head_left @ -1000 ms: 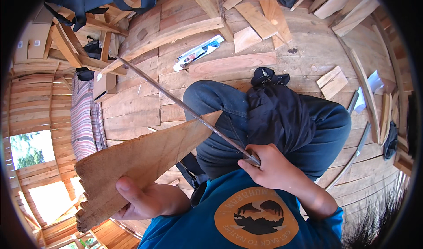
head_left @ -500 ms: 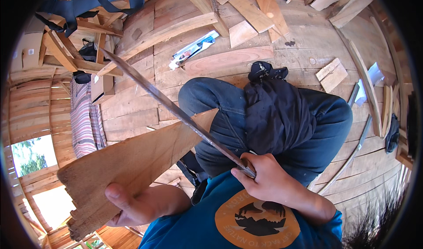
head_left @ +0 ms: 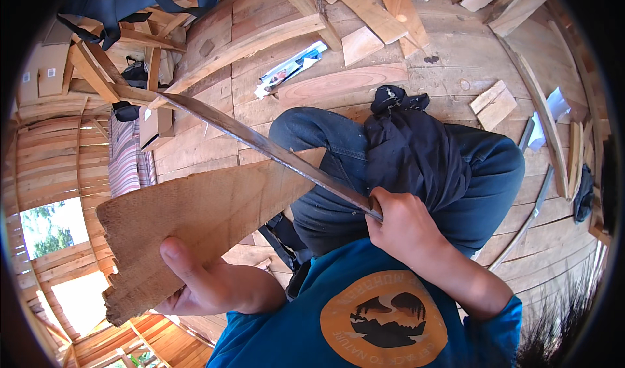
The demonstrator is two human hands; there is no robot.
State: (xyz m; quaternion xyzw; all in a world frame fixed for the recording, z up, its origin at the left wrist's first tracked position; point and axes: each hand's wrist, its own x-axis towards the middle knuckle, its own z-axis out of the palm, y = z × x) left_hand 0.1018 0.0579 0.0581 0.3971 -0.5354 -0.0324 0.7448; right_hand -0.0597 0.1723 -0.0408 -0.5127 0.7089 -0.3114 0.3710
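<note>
My left hand [head_left: 205, 283] grips a rough wooden board [head_left: 195, 218] near its broad, jagged end, thumb lying on the face and fingers behind it. The board tapers toward my knee, its narrow end over my thigh. In my right hand [head_left: 407, 221] is a machete [head_left: 273, 151] with a long, dark blade, the fist wrapped round its handle. The blade slants up to the far left and crosses over the narrow part of the board. Whether it touches the wood I cannot tell.
Dark cloth [head_left: 416, 159] lies across my lap. Beyond my knees are a blue-white packet [head_left: 290, 70], a flat plank [head_left: 345, 83] and loose board pieces [head_left: 374, 16]. A timber frame [head_left: 241, 52] stands far left, a cardboard box [head_left: 155, 124] beside it. Long timber [head_left: 540, 120] lies at right.
My right hand has moved away from my body, and the machete has turned so more of its blade face shows. My left hand has raised the board's broad end slightly.
</note>
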